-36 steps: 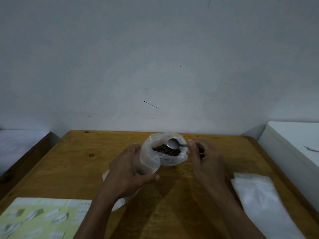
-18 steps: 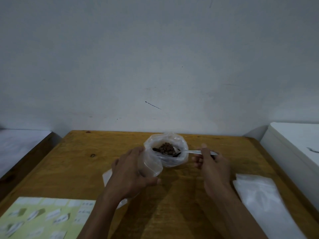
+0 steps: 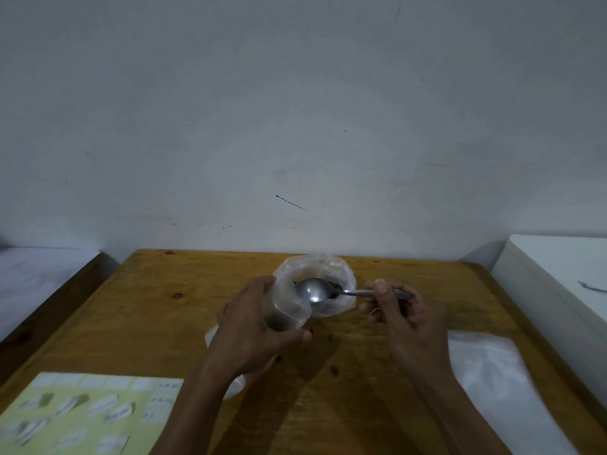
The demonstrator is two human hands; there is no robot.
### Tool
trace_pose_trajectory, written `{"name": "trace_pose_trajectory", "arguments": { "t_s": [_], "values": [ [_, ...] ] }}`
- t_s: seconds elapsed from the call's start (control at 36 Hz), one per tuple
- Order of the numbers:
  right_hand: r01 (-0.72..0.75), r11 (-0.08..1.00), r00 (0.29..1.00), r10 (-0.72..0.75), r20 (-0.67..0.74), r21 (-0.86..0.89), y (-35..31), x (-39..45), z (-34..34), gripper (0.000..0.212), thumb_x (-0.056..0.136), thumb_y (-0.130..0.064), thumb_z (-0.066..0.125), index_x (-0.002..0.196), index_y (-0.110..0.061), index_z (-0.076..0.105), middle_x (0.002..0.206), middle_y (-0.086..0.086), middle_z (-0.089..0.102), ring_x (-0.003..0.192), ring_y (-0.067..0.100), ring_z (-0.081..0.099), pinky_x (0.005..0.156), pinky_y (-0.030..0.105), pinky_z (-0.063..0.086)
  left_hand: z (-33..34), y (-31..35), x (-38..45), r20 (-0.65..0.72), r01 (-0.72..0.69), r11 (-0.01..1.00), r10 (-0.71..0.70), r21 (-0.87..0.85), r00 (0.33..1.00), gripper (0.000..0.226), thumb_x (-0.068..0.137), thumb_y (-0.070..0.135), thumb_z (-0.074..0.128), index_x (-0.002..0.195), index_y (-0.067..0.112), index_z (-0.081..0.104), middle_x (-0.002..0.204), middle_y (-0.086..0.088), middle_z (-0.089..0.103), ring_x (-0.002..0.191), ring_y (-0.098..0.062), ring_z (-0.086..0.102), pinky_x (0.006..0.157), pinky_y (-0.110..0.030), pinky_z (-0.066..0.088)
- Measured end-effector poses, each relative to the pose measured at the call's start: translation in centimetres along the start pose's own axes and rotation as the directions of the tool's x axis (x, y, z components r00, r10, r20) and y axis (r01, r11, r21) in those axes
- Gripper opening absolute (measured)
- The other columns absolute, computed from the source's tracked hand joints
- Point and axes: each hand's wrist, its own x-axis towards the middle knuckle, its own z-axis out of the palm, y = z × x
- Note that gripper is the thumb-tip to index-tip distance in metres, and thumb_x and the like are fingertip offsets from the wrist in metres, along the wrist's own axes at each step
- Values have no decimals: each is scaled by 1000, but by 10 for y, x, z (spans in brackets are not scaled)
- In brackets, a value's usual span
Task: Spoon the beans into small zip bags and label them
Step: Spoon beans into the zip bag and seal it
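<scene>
Gripping spoon (image 3: 314, 289) (right hand (image 3: 399, 310)) over bean bag (image 3: 345, 274), left hand (image 3: 259, 323) clasping small bag (image 3: 289, 307).

A wooden table (image 3: 170, 323) with dark knots stands pushed against a plain pale wall (image 3: 295, 110), which carries a short dark streak (image 3: 290, 202) above the table. A white surface (image 3: 565, 274) lies right of the table, another pale one (image 3: 36, 270) left. The light is dim.
</scene>
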Motion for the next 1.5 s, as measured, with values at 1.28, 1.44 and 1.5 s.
{"name": "trace_pose_trajectory", "arguments": {
  "t_s": [1.28,1.44,1.5],
  "values": [
    [399,809,916,-334,221,-432,-38,9,52,31,94,-45,57,94,-21,77,91,-12,67,88,8,55,73,25,46,-32,14,-26,-245,-117,847,-16,-519,969,33,82,37,69,113,28,63,110,6,70,106,-14,66,91,-43,56],
    [468,786,883,-410,226,-403,-51,10,43,37,93,-48,51,94,-19,74,93,-17,64,88,6,58,71,17,48,-42,21,-29,-372,-197,735,-80,-649,925,19,88,28,63,98,15,74,97,-6,74,96,-24,70,89,-50,57],
    [371,882,916,-296,271,-291,-58,8,41,34,90,-51,55,96,-22,72,95,-16,69,90,4,63,73,20,54,-45,25,-30,-379,-210,709,-87,-674,922,18,89,26,64,96,13,74,95,-7,74,95,-25,69,86,-52,58]
  ]
}}
